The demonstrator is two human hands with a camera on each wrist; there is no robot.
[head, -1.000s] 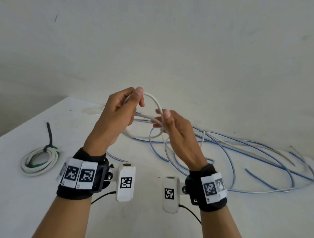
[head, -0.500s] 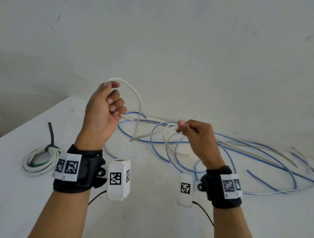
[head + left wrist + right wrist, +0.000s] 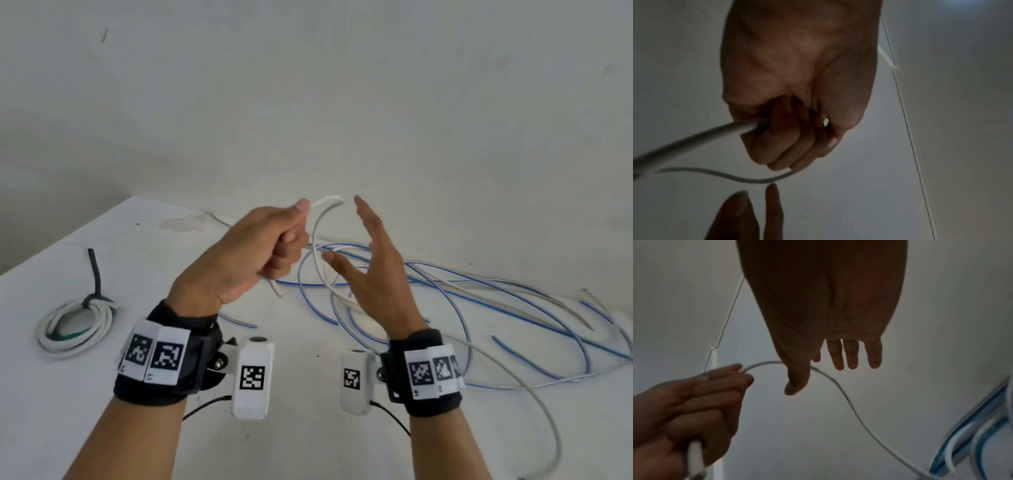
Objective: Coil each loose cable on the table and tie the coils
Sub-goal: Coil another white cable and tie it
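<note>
my left hand (image 3: 246, 253) fisted round white cable (image 3: 317, 240) | my right hand (image 3: 373, 274) spread, touching nothing | above table's (image 3: 102, 394) middle

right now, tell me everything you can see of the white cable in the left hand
The white cable is thin, round and looks plastic-sheathed. The left hand grips it in a fist; a short cut end pokes out below the fist. Above the thumb it arcs over, then curves down to the table among the blue cables. The open right hand hovers beside it.
</note>
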